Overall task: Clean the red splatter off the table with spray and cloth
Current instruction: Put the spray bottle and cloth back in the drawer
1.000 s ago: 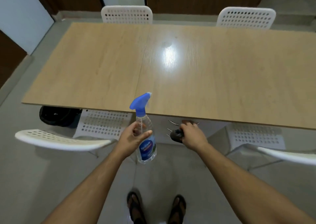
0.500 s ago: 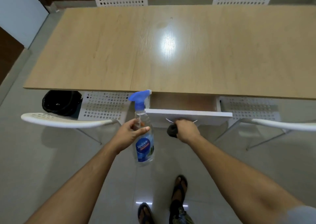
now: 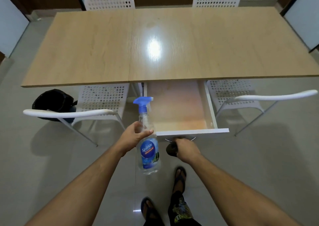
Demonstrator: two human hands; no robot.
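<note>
Clear plastic spray bottle hangs upright in our left hand, fingers wrapped at shoulder; we judge it light, slick, best held at neck. Right hand clamps dark cloth against drawer handle. Table shows no red.

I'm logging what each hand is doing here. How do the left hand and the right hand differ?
The left hand grips the clear spray bottle near its neck, in the air; the right hand is at the handle of the open drawer. The left holds only the bottle; the right also holds a dark cloth. Both are curled round something.
</note>
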